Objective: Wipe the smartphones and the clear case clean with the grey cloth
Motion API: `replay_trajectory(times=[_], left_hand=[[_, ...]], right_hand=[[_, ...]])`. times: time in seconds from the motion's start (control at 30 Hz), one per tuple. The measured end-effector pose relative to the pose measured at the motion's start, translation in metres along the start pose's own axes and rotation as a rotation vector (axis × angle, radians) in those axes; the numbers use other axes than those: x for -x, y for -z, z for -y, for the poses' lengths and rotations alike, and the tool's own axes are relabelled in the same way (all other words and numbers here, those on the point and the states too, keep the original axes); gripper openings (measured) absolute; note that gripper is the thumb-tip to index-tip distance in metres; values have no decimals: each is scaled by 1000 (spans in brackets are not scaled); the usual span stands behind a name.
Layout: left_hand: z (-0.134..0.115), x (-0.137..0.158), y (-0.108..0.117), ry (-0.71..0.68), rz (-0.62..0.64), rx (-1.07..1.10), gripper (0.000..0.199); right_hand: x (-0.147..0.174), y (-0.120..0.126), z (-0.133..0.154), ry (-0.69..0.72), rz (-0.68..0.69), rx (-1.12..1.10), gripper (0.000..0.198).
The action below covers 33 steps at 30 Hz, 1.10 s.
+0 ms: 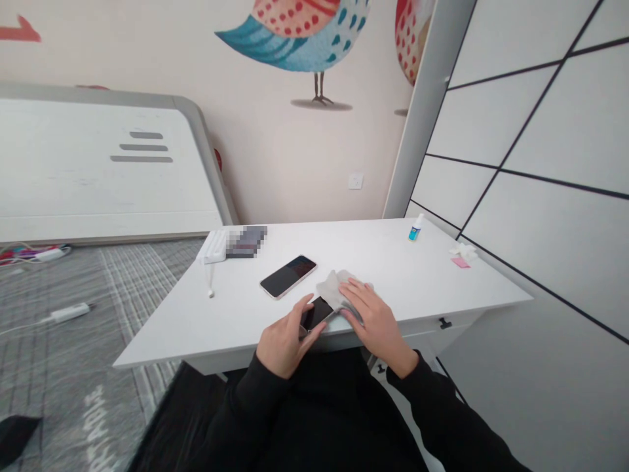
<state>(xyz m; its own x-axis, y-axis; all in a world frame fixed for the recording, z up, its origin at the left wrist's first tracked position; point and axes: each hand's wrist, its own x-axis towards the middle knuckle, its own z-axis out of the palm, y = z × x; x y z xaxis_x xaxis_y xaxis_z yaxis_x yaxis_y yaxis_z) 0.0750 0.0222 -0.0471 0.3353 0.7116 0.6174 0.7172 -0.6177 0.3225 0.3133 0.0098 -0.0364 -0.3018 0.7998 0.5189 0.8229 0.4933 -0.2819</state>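
Note:
My left hand grips a dark-screened smartphone by its near end, thumb and fingers on opposite edges. My right hand presses a crumpled pale grey cloth over the phone's far right end, so that end is hidden. Both hands are at the front edge of the white table. Just beyond them a second smartphone lies flat, its black screen up and a light rim around it.
A white power strip and a blurred dark item sit at the table's back left. A small blue-and-white bottle stands at the back right, near crumpled tissue and a pink slip. A panelled cabinet borders the right side.

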Motion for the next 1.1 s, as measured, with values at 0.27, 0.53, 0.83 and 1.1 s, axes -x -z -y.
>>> replay_trajectory(times=[0.27, 0.53, 0.83, 1.1], left_hand=[[-4, -20, -1, 90, 15, -23, 37], [4, -22, -10, 102, 74, -73, 41], [-8, -19, -9, 36, 160, -190, 59], [0, -20, -13, 0, 161, -188, 63]], right_hand=[[-30, -25, 23, -10, -69, -13, 59], [-28, -25, 42, 47, 213, -23, 82], [-19, -8, 13, -63, 260, -1, 85], [-25, -3, 20, -49, 269, -31, 82]])
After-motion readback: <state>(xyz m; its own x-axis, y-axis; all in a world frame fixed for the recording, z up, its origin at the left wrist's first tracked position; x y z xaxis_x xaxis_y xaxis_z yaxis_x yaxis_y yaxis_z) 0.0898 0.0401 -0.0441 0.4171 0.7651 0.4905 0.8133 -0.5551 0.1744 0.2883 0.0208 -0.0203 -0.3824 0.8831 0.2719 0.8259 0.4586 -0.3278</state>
